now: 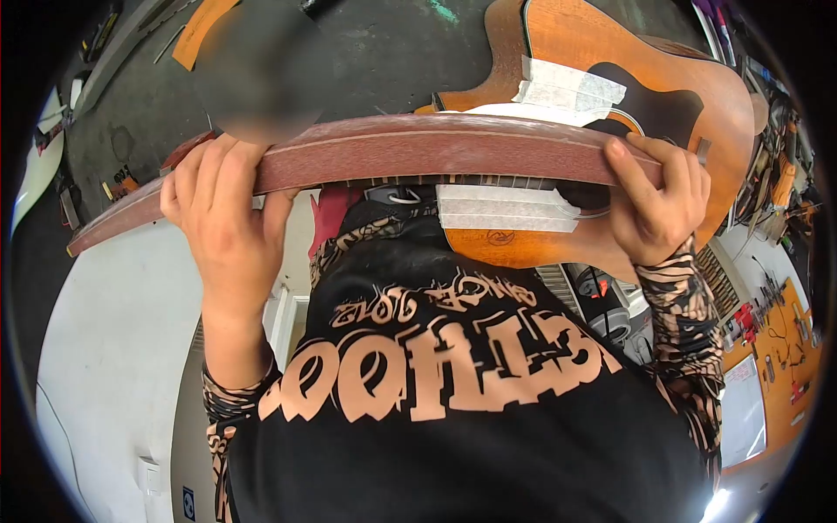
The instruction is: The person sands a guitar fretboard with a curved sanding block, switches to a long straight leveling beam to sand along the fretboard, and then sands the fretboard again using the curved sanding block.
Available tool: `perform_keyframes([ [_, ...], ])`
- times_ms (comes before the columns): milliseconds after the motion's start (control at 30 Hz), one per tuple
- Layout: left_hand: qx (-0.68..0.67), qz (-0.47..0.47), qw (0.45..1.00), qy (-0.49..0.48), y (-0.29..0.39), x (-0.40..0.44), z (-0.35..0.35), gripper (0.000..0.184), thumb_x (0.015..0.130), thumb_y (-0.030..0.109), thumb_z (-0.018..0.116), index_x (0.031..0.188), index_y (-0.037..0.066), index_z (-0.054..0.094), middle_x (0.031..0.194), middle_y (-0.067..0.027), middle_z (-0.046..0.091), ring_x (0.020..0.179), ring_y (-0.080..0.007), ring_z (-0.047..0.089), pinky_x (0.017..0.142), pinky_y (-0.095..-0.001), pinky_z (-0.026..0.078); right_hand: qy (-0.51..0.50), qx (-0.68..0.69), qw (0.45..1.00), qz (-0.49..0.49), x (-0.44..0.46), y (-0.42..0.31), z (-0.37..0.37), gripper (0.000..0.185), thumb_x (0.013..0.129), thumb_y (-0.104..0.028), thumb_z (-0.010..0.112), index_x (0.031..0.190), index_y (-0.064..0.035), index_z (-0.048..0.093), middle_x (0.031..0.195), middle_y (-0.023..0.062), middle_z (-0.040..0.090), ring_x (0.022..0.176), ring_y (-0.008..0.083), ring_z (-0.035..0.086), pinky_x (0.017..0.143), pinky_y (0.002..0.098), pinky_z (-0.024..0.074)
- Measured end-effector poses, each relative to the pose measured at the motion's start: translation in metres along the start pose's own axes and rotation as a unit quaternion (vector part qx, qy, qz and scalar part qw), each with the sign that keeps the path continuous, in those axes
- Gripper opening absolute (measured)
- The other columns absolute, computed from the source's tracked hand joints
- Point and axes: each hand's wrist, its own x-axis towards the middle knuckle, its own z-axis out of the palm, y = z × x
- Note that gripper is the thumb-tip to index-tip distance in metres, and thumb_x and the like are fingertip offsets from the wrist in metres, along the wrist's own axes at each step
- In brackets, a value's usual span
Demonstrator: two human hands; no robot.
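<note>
A long sanding beam, faced with reddish-brown abrasive paper, stretches across the view in both my hands. My left hand wraps it left of the middle, fingers over the top and thumb below. Near the other end, my right hand grips it with the fingers bent round. Behind the beam lies an acoustic guitar, its top partly covered by masking tape. A strip of the fretted fingerboard shows just under the beam; the rest is hidden. Whether beam and frets touch, I cannot tell.
A dark work surface lies beyond the beam, with an orange-brown curved piece on it. A blurred patch covers part of the upper left. Tools hang on an orange board at the right. A white surface is at left.
</note>
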Motion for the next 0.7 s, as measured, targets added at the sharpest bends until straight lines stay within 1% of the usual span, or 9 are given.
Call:
perform_keyframes([
  [133, 0.012, 0.011, 1.0, 0.008, -0.066, -0.025, -0.007, 0.044, 0.078, 0.011, 0.082, 0.119, 0.01, 0.067, 0.119, -0.0065, 0.069, 0.118, -0.0268, 0.06, 0.106, -0.0402, 0.035, 0.05, 0.01, 0.999, 0.017, 0.038, -0.055, 0.017, 0.06, 0.074, -0.015, 0.066, 0.127, -0.04, 0.074, 0.092, -0.0031, 0.067, 0.077, 0.015, 0.061, 0.072, 0.0307, 0.0444],
  [200, 0.005, 0.02, 1.0, 0.018, -0.075, -0.026, -0.006, 0.049, 0.071, 0.012, 0.08, 0.118, 0.011, 0.067, 0.119, -0.0065, 0.069, 0.117, -0.0291, 0.059, 0.105, -0.0415, 0.033, 0.041, 0.009, 0.999, 0.02, 0.029, -0.05, 0.015, 0.06, 0.074, -0.016, 0.067, 0.127, -0.0408, 0.074, 0.093, -0.003, 0.068, 0.077, 0.0147, 0.061, 0.073, 0.0306, 0.0443],
  [233, 0.018, 0.024, 1.0, -0.001, -0.058, -0.022, -0.008, 0.046, 0.076, 0.009, 0.081, 0.12, 0.01, 0.067, 0.121, -0.0065, 0.069, 0.118, -0.0267, 0.06, 0.107, -0.0407, 0.034, 0.022, 0.007, 1.0, 0.019, 0.019, -0.042, 0.01, 0.059, 0.074, -0.016, 0.068, 0.127, -0.0415, 0.073, 0.093, -0.0029, 0.068, 0.077, 0.0145, 0.061, 0.074, 0.0305, 0.0442],
  [333, 0.006, 0.036, 0.999, -0.02, 0.006, -0.007, 0.0, 0.051, 0.072, 0.005, 0.077, 0.121, 0.012, 0.067, 0.123, -0.0065, 0.068, 0.119, -0.0267, 0.059, 0.107, -0.0414, 0.033, -0.016, 0.018, 0.999, 0.037, -0.025, -0.006, -0.01, 0.058, 0.071, -0.013, 0.07, 0.124, -0.0356, 0.076, 0.101, -0.0009, 0.072, 0.08, 0.0156, 0.064, 0.074, 0.0319, 0.0443],
  [400, -0.006, 0.022, 1.0, -0.01, -0.001, -0.012, 0.005, 0.05, 0.073, 0.005, 0.076, 0.121, 0.013, 0.068, 0.123, -0.0068, 0.068, 0.12, -0.027, 0.059, 0.107, -0.041, 0.033, 0.006, -0.005, 0.999, 0.042, -0.028, -0.017, -0.002, 0.057, 0.068, -0.013, 0.071, 0.121, -0.0324, 0.077, 0.102, -0.0004, 0.073, 0.081, 0.017, 0.065, 0.073, 0.0319, 0.0441],
  [500, 0.014, 0.009, 1.0, 0.025, -0.07, -0.039, -0.003, 0.048, 0.074, 0.006, 0.077, 0.121, 0.011, 0.068, 0.121, -0.0072, 0.068, 0.119, -0.0274, 0.059, 0.108, -0.0406, 0.033, 0.027, 0.005, 0.999, 0.047, 0.014, -0.07, 0.013, 0.048, 0.08, -0.023, 0.067, 0.123, -0.0433, 0.075, 0.101, -0.0028, 0.071, 0.082, 0.0132, 0.063, 0.075, 0.0323, 0.0434],
  [600, 0.029, 0.017, 0.999, 0.011, -0.063, -0.043, -0.003, 0.047, 0.075, 0.006, 0.076, 0.121, 0.011, 0.068, 0.12, -0.0071, 0.068, 0.119, -0.0275, 0.059, 0.108, -0.0407, 0.033, 0.035, -0.002, 0.999, 0.04, 0.004, -0.063, 0.013, 0.047, 0.082, -0.027, 0.068, 0.125, -0.0442, 0.073, 0.102, -0.0026, 0.071, 0.082, 0.0131, 0.063, 0.075, 0.0323, 0.043],
  [633, 0.004, 0.027, 0.999, 0.021, -0.044, -0.039, 0.004, 0.051, 0.07, 0.007, 0.074, 0.12, 0.014, 0.068, 0.119, -0.0043, 0.068, 0.119, -0.027, 0.058, 0.108, -0.0426, 0.03, 0.015, -0.001, 0.999, 0.037, -0.01, -0.051, 0.006, 0.047, 0.081, -0.029, 0.069, 0.126, -0.0432, 0.073, 0.103, -0.002, 0.071, 0.082, 0.0137, 0.063, 0.075, 0.0322, 0.0429],
  [700, -0.009, 0.029, 0.999, 0.019, 0.0, -0.031, 0.011, 0.05, 0.072, 0.008, 0.076, 0.121, 0.013, 0.068, 0.12, -0.0046, 0.068, 0.119, -0.0267, 0.058, 0.107, -0.0412, 0.032, 0.008, 0.002, 0.999, 0.044, -0.044, -0.023, -0.002, 0.052, 0.075, -0.025, 0.074, 0.125, -0.0394, 0.074, 0.104, 0.0011, 0.071, 0.083, 0.017, 0.062, 0.076, 0.0326, 0.0422],
])
